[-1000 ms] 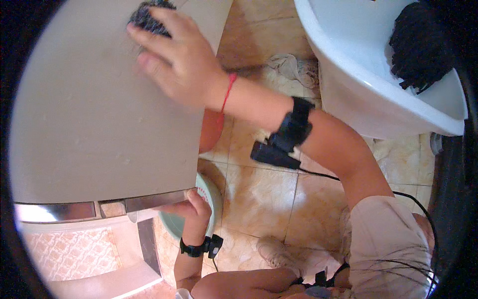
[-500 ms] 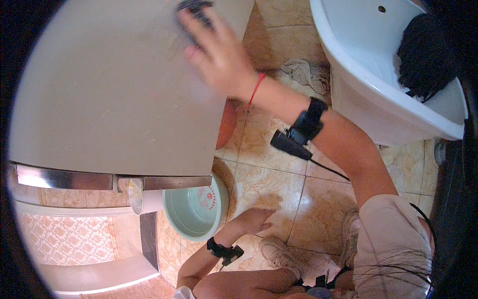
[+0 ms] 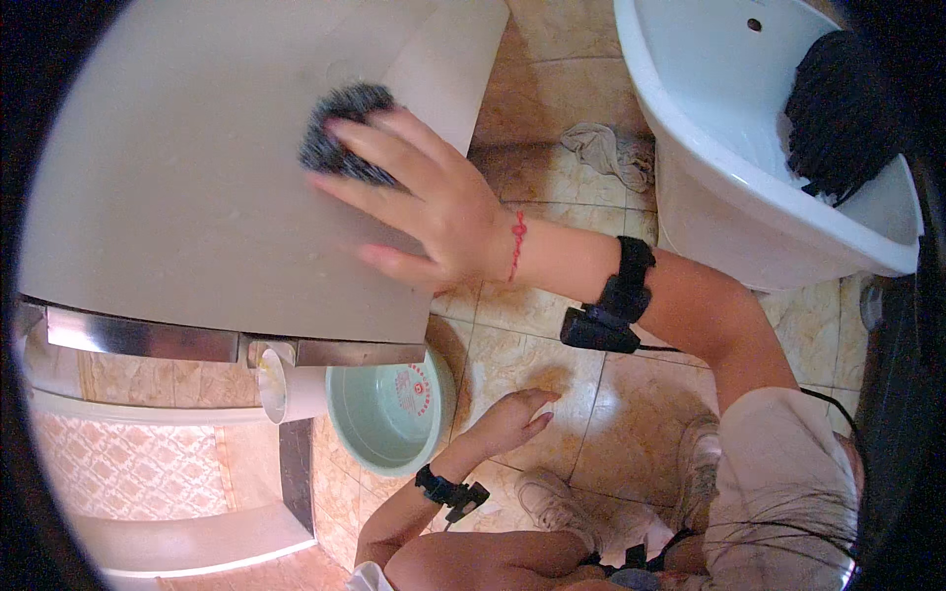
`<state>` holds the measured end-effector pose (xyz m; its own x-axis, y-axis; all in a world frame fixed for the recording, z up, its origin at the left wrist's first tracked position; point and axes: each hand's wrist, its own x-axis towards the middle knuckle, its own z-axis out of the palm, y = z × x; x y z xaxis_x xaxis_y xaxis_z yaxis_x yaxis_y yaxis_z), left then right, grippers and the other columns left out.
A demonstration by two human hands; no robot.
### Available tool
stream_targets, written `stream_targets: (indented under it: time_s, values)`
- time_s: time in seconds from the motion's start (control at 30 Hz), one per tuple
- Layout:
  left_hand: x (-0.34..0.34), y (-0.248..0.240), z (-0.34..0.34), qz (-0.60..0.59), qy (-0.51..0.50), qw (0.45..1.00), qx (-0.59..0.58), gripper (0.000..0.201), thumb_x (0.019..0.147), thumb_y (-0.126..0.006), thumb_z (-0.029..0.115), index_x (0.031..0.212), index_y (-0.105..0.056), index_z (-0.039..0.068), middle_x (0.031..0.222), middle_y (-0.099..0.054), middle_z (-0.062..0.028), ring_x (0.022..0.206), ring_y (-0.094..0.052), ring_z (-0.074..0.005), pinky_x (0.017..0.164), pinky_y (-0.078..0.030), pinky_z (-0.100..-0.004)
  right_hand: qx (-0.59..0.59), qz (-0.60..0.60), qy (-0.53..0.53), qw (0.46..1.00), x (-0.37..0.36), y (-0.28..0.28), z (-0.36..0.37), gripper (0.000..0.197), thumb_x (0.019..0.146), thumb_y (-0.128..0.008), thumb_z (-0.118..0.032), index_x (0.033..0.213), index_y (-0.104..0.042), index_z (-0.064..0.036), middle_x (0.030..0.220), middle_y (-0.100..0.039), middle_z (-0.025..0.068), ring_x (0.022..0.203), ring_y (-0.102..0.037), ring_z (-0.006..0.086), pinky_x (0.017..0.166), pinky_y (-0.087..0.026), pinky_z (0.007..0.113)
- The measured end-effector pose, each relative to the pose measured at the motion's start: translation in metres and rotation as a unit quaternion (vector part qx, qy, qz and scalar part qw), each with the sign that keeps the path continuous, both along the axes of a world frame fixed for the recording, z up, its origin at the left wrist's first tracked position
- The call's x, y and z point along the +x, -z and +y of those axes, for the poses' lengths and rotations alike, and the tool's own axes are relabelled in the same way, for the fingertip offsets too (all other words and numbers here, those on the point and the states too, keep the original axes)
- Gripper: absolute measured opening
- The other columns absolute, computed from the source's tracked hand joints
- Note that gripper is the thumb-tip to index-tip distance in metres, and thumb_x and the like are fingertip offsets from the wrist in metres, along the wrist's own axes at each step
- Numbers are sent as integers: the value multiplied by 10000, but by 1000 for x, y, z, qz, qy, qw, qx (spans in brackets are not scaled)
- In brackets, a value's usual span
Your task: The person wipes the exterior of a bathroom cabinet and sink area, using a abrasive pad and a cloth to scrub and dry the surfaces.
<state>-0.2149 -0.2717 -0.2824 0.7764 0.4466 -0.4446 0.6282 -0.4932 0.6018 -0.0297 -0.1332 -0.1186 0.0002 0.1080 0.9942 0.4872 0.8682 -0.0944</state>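
Observation:
My right hand [image 3: 434, 202] presses a dark grey scouring pad [image 3: 347, 133] against a large flat beige panel [image 3: 217, 217]. Its fingers spread over the pad, and the thumb sits apart near the panel's surface. A red cord bracelet and a black strapped device are on that arm. Lower down, my left hand [image 3: 507, 422] hangs above the tiled floor, just right of a pale green basin [image 3: 345, 419]. Its fingers reach forward with the thumb apart, and nothing shows in it.
At the upper right stands a white basin-like fixture [image 3: 680, 118] with a dark ribbed bundle [image 3: 838, 118] in it. A crumpled grey cloth [image 3: 606, 153] lies on the floor beside it. Metal strips [image 3: 148, 335] line the panel's near edge, by a whitish cup-like container [image 3: 294, 392].
My right hand has swept the scouring pad down and to the left across the panel. My left hand has shifted slightly, still empty.

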Motion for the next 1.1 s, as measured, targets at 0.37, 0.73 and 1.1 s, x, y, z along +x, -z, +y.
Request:
stream_targets:
  time_s: [0.37,0.73,1.1]
  values:
    - [-6,8,-4,-8,-12,1000,12,349,848,-507,184,1158,-490,26,1117,-546,-189,1027,-525,-340,912,-404,-388,30,-29,40,998,-9,-51,0,539,669,-621,-395,1131,-551,-126,1259,-411,128,1120,-366,352,944,-318,498]
    - [-9,12,-7,-27,-19,999,33,322,822,-531,151,1111,-523,10,1070,-564,-194,984,-541,-336,862,-434,-373,9,-67,63,996,9,17,19,539,701,-579,-363,1224,-514,-253,1302,-392,55,1088,-392,296,903,-362,419]
    - [-7,10,-4,-45,-26,998,39,310,824,-534,167,1092,-526,11,1085,-559,-191,991,-534,-337,865,-428,-377,42,130,213,967,29,-10,75,532,679,-601,-105,1188,-517,-238,1181,-429,130,1007,-460,322,858,-403,406]
